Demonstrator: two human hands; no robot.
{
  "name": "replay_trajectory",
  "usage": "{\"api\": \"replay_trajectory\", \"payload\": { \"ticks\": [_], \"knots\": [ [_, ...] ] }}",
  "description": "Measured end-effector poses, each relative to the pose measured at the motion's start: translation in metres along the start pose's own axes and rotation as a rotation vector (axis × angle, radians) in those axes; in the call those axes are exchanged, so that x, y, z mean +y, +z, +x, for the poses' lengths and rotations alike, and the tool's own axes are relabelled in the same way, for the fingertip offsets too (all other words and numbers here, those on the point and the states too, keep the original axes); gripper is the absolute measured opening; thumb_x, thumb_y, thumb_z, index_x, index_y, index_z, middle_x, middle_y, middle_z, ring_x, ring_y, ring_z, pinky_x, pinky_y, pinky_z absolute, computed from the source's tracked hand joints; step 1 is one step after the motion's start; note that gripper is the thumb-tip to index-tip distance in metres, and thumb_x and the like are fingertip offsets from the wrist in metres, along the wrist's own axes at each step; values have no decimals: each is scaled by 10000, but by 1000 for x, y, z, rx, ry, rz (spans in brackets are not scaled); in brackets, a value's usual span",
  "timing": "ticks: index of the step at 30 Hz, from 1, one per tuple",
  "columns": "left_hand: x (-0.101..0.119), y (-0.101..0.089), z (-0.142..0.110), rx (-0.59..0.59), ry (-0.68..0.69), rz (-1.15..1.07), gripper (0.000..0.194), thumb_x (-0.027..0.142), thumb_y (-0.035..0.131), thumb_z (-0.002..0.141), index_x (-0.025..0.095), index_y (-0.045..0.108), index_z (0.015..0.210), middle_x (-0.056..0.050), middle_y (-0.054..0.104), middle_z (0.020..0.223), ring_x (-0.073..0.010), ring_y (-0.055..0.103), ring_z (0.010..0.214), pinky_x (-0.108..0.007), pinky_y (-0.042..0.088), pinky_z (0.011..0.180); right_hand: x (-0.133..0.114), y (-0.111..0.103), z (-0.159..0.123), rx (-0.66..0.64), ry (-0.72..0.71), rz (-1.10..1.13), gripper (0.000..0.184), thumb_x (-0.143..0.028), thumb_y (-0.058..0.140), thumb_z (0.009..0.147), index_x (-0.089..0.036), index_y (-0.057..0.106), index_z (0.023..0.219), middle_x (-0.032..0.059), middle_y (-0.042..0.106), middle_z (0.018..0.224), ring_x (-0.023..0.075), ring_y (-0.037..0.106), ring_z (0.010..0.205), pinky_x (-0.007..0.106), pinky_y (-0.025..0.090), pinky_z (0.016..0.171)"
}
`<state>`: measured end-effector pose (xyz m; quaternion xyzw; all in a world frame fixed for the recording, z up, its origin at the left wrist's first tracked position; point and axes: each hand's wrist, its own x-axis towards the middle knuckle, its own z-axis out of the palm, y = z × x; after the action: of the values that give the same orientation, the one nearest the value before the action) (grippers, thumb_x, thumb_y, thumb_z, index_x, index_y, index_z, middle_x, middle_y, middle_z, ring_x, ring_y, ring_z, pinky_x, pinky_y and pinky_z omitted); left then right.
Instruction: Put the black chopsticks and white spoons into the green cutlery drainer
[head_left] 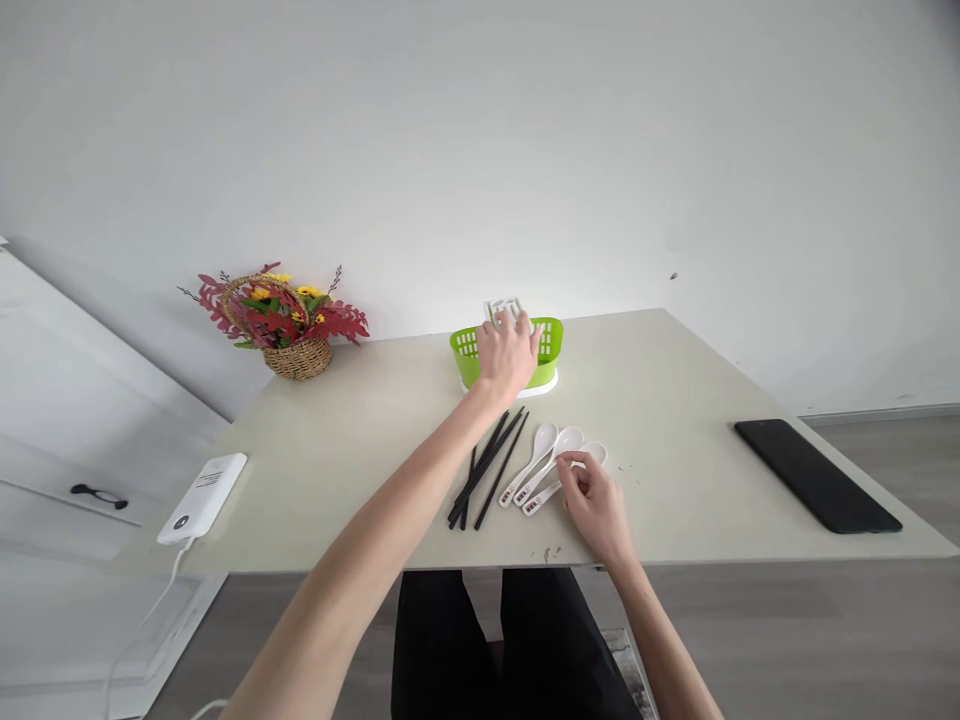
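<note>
Reaching over green slotted plastic basket (pixel 466 372), left hand (pixel 508 352) has fingers spread; contact unclear. Right hand (pixel 594 500), fingers curled, grip unclear, is at white ceramic spoons (pixel 543 440), right of thin black chopsticks (pixel 491 465) on beige desk (pixel 645 390).

The person's left arm stretches diagonally forward to the left hand (pixel 508 353), held palm down and turned away from the camera, its fingers spread and slightly bent. The right arm reaches in lower down, its forearm angled inward, the right hand (pixel 594 500) loosely curled with thumb and index finger close together.
</note>
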<state>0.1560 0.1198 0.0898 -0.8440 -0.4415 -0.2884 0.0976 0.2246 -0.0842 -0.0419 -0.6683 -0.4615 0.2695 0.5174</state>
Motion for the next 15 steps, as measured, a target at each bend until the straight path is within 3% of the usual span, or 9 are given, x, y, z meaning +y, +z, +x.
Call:
{"api": "replay_trajectory", "payload": {
  "ticks": [4,8,12,15],
  "knots": [
    [16,-7,0,-53,46,7,590,508,262,1107,166,633,1412,-225,617,1366,-394,642,1139,-558,450,999,-2,-1,-1,-22,11,-10,486,-674,441,1016,-231,635,1061,-76,446,574,152,412,555,255,364,594],
    [7,-17,-3,-81,74,-3,532,449,296,1113,182,652,1403,-202,643,1373,-401,606,1237,-581,445,1052,-3,-2,-3,-23,21,-17,464,-664,456,1019,-237,633,1060,-76,471,582,152,438,558,262,378,620],
    [-18,-19,-14,59,98,-97,514,422,269,1120,242,577,1490,-119,538,1579,-354,386,1513,-579,339,1226,-2,-4,-5,-18,24,-31,473,-675,464,1011,-234,636,1025,-72,447,584,151,412,560,260,373,600],
    [-49,-10,-28,200,-3,-196,523,406,218,1128,260,517,1531,-90,401,1689,-280,263,1604,-534,267,1294,-1,-5,-5,-17,19,-47,459,-670,481,1001,-240,595,886,-72,366,587,141,342,562,255,331,560]
  ]
}}
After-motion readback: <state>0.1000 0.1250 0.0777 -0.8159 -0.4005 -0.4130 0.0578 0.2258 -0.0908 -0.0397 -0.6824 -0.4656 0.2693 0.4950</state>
